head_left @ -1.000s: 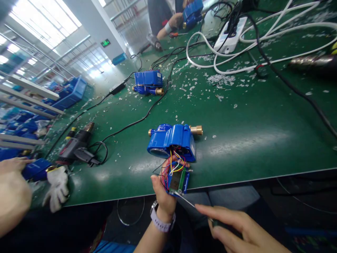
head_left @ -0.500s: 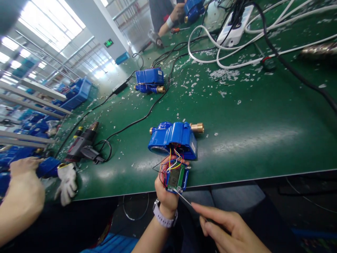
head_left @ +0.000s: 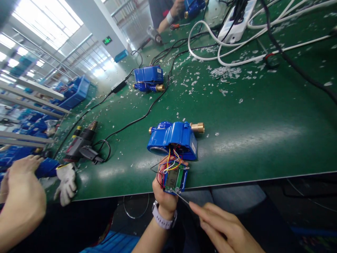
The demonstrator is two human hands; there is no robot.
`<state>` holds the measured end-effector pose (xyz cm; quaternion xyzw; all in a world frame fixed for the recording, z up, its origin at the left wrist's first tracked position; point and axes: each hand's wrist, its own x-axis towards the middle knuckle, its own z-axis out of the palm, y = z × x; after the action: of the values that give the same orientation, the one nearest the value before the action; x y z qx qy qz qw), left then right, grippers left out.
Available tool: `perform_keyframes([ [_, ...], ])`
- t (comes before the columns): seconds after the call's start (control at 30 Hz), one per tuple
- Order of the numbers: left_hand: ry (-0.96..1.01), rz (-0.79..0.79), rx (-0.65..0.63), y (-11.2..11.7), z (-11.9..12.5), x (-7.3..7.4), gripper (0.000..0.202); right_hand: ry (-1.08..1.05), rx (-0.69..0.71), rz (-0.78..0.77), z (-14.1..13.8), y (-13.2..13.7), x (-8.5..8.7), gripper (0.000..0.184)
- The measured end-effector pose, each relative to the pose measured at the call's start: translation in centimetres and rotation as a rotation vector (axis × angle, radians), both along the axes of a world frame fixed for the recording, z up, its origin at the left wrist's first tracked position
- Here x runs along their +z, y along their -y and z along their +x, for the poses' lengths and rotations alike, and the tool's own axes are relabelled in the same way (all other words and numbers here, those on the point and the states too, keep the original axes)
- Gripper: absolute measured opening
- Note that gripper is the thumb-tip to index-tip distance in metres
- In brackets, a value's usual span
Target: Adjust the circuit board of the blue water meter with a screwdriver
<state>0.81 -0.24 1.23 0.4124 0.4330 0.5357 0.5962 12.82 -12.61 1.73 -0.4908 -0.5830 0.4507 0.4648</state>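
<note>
My left hand [head_left: 163,193] grips a small blue display module with a green circuit board [head_left: 174,178] at the table's front edge. Coloured wires [head_left: 171,160] run from it into a blue water meter with brass ends [head_left: 173,137] lying on the green mat just behind. My right hand [head_left: 223,228], below the table edge, holds a thin screwdriver [head_left: 183,198] whose tip touches the module's lower corner.
A second blue meter [head_left: 149,78] lies farther back. A black heat gun [head_left: 80,146] and a white glove [head_left: 65,182] lie at the left, near another person's arm [head_left: 21,203]. White cables [head_left: 237,52], a power strip [head_left: 235,26] and plastic scraps cover the far table. Another worker [head_left: 168,14] sits opposite.
The screwdriver tip has stayed at the module's lower corner while my right hand shifted slightly left. The neighbour's arm at the left moved farther into view.
</note>
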Motion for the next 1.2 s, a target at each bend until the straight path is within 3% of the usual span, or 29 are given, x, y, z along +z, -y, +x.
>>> perform_keyframes([
  [0.1,-0.014,0.012,-0.022,0.1,0.0,0.1,0.043,0.356,-0.027,0.266,0.5,0.2,-1.1,0.059],
  [0.2,0.012,0.018,-0.034,0.1,-0.1,0.0,0.043,0.503,-0.070,0.366,0.6,0.0,-1.6,0.063],
  [0.3,0.060,-0.012,-0.032,0.1,0.0,0.1,0.043,0.310,-0.031,0.268,0.5,-0.5,-1.1,0.055],
  [0.43,0.080,-0.056,-0.043,-0.2,0.3,0.4,0.047,-0.108,0.033,-0.050,0.6,-1.2,0.1,0.039],
  [0.53,0.121,-0.081,-0.062,-0.3,0.3,0.5,0.050,-0.210,0.067,-0.155,1.0,-1.4,0.3,0.035],
  [0.67,0.126,-0.100,-0.085,-0.4,0.2,0.6,0.050,-0.150,0.110,-0.051,1.6,-1.5,-0.3,0.040],
  [0.8,0.111,-0.108,-0.049,-0.5,0.2,0.5,0.049,0.050,0.121,0.112,1.8,-1.6,-0.9,0.045],
  [0.97,0.072,-0.081,0.049,-0.5,-0.1,-0.2,0.046,0.375,0.111,0.182,2.0,-1.3,0.2,0.054],
  [1.07,0.045,-0.047,0.042,-0.2,-0.2,-0.6,0.045,0.326,0.085,0.118,2.3,-1.1,1.8,0.053],
  [1.2,0.088,-0.029,-0.003,0.0,0.1,-0.7,0.048,0.057,0.054,-0.065,2.6,-1.1,2.9,0.043],
])
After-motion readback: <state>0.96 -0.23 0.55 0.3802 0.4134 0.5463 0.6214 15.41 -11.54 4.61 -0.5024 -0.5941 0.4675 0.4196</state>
